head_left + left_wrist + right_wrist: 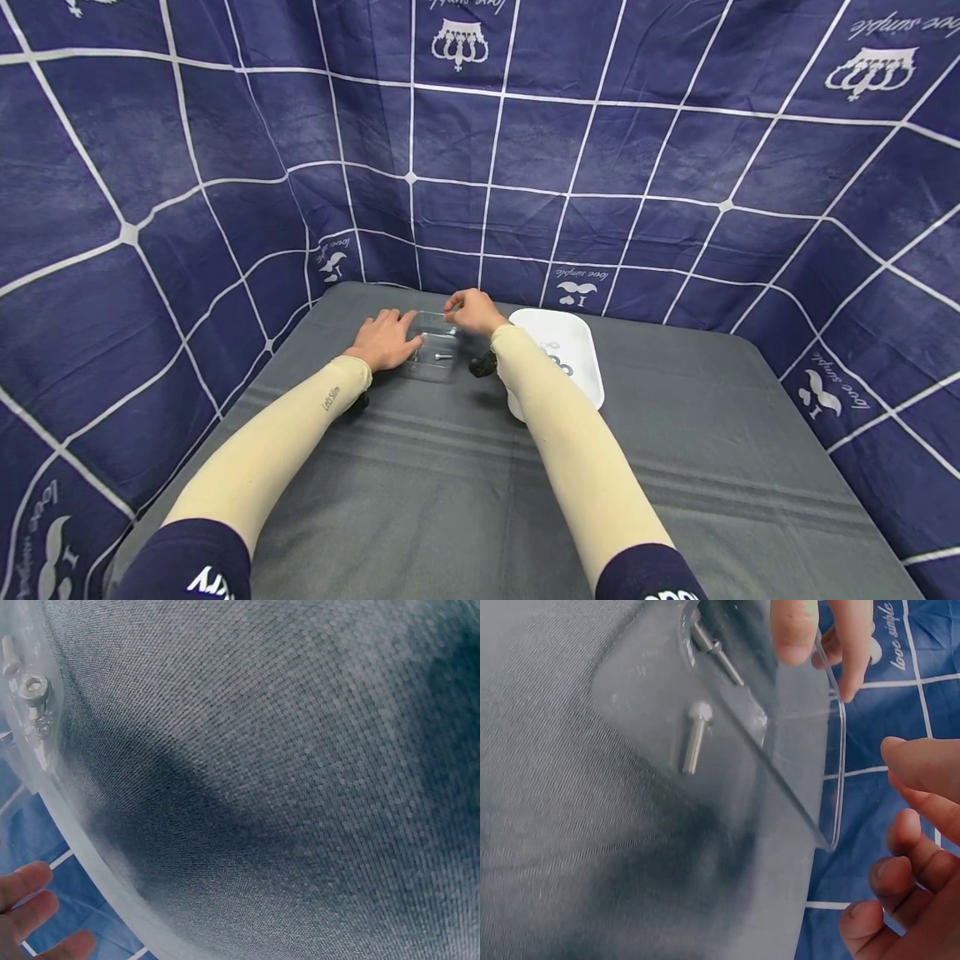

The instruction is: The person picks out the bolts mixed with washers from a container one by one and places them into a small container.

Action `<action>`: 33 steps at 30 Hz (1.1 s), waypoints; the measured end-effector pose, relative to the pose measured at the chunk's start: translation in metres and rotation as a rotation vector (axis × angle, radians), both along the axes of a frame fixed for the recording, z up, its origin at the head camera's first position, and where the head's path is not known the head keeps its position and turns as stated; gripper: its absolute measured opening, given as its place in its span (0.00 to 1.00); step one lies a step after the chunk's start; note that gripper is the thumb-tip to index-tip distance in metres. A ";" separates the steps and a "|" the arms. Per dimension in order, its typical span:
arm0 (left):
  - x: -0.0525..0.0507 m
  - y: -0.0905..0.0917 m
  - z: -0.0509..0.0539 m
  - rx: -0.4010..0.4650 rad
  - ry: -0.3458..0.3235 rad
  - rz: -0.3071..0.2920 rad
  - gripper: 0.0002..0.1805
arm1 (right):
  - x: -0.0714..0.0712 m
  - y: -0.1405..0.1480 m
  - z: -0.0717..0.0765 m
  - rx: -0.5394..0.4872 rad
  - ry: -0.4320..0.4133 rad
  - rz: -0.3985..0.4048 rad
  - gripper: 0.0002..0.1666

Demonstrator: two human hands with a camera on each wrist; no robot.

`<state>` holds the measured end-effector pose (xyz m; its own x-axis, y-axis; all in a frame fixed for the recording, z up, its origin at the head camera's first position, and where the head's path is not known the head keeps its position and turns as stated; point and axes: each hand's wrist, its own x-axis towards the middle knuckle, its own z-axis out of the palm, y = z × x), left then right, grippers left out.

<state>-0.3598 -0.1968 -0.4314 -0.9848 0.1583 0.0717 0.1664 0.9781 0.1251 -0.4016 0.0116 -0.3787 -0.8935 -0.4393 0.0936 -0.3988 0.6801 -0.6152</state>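
My left hand (pixel 382 339) lies at the left side of a clear plastic case (pixel 429 371), fingers spread, thumb and index near its wall. In the right wrist view its straight fingers reach the case's rim (pixel 838 780) from above. One silver screw (pixel 695 739) lies in the case, a second (pixel 718 652) beside it. The left wrist view shows screws (pixel 34 691) and a few left fingers (pixel 37 911) apart from them. My right hand (pixel 474 312) hovers at the case's back right; its fingers (pixel 907 877) are loosely bent, with nothing visible between them.
A white tray (pixel 588 354) with several washers (pixel 558 363) stands to the right, partly under my right forearm. Grey cloth (pixel 450 500) covers the table. Blue cloth with white lines (pixel 600 150) hangs behind the table and at both sides.
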 end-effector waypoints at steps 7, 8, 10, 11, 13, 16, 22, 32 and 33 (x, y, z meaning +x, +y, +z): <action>0.003 0.003 0.006 -0.007 0.008 -0.018 0.36 | -0.002 0.018 -0.001 -0.011 0.023 -0.017 0.10; 0.004 0.003 0.007 -0.006 0.009 -0.021 0.36 | -0.002 0.020 -0.001 -0.013 0.025 -0.019 0.10; 0.005 0.004 0.010 -0.001 0.011 -0.025 0.36 | -0.003 0.025 -0.003 -0.019 0.024 -0.024 0.10; 0.006 0.004 0.010 0.000 0.011 -0.027 0.36 | -0.004 0.028 -0.003 -0.020 0.020 -0.030 0.10; 0.006 0.004 0.011 -0.003 0.012 -0.034 0.36 | -0.005 0.033 -0.004 -0.024 0.012 -0.040 0.11; 0.005 0.005 0.011 -0.005 0.017 -0.044 0.36 | -0.005 0.040 -0.004 -0.031 0.009 -0.055 0.12; 0.001 0.006 0.011 -0.007 0.031 -0.059 0.36 | -0.002 0.056 -0.003 -0.050 0.017 -0.076 0.11; 0.000 0.017 0.013 0.002 0.033 -0.078 0.36 | -0.002 0.080 -0.006 -0.071 0.000 -0.102 0.11; 0.000 0.018 0.013 0.004 0.035 -0.079 0.36 | -0.002 0.082 -0.006 -0.073 -0.001 -0.104 0.11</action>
<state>-0.3602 -0.1789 -0.4184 -0.9661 0.2352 0.1064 0.2475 0.9612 0.1217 -0.4037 0.0931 -0.3850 -0.9341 -0.3360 0.1207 -0.3274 0.6712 -0.6651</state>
